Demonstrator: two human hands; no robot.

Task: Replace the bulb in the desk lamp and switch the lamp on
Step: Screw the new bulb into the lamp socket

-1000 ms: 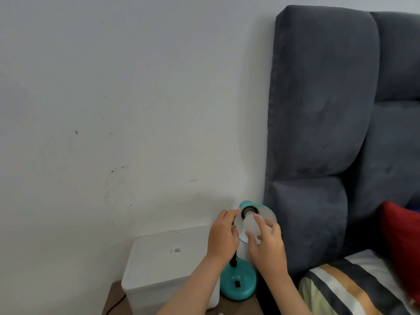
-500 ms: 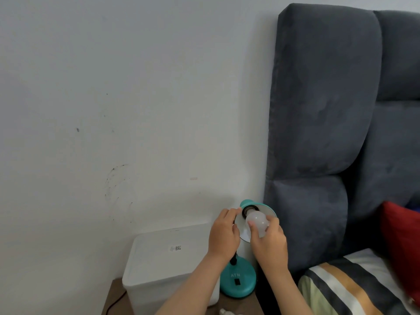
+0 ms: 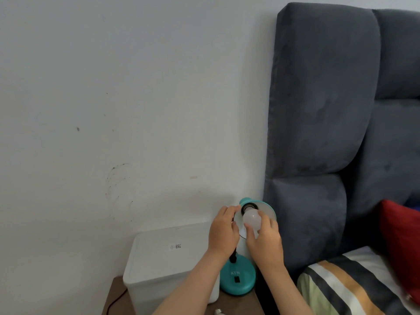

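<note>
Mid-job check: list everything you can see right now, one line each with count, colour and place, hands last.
desk lamp: 1, teal, on the nightstand beside the headboard, unlit
bulb: 1, white, at the lamp's socket inside the shade
second bulb: 1, white with metal base, at the bottom edge on the nightstand
storage box: 1, white, left of the lamp
nightstand: 1, brown wood, bottom centre
cord: 1, dark, left of the box
headboard: 1, dark grey, right
cushion: 1, red, far right
bedding: 1, striped, bottom right
left hand: 1, steadying the shade
right hand: 1, grip on the bulb
</note>
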